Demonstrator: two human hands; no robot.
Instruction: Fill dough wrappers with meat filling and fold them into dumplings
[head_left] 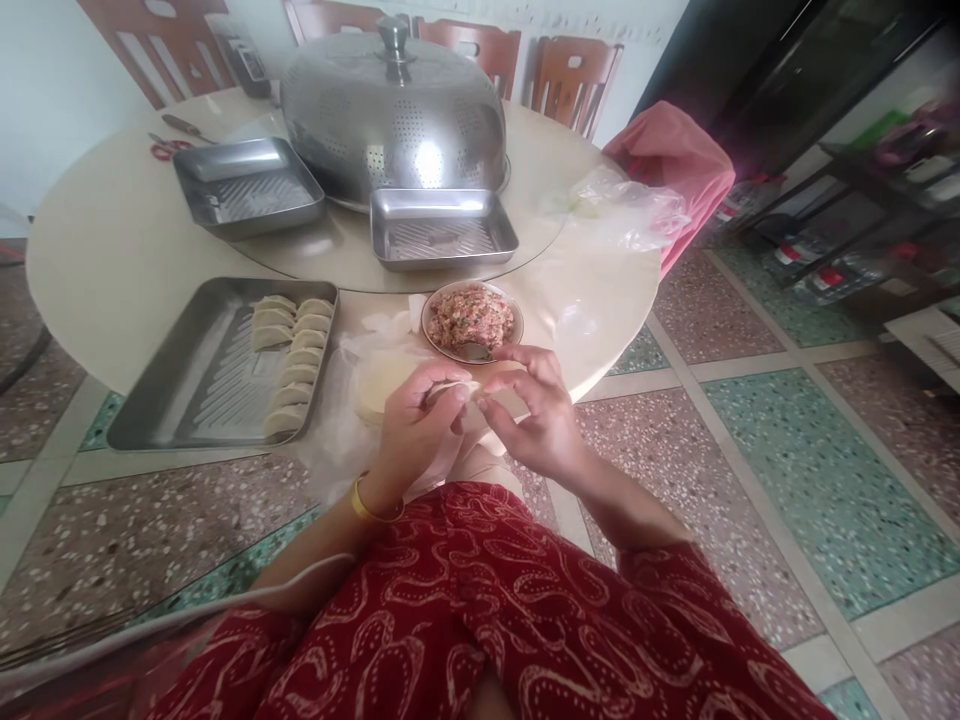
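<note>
In front of my lap, my left hand (421, 415) is closed around a pale dumpling (459, 384), largely hidden by the fingers. The thumb and a finger of my right hand (541, 415) pinch at its right edge, while another finger extends toward the bowl (427, 335). That bowl stands just beyond my hands, heaped with minced meat filling (472, 312) flecked with green. A spoon (474, 352) rests at its near side. By my left hand, a stack of round wrappers (371, 388) lies on clear plastic. Farther left, a metal tray (187, 375) carries several folded dumplings (301, 362) in two rows.
Two more metal trays (247, 225) (444, 255) stand behind, before a large domed steel lid (390, 125). Red scissors (169, 150), a knife (184, 125) and a dark bottle (247, 65) are at the back left. A crumpled plastic bag (630, 212) lies right, beside a pink-draped chair (675, 165).
</note>
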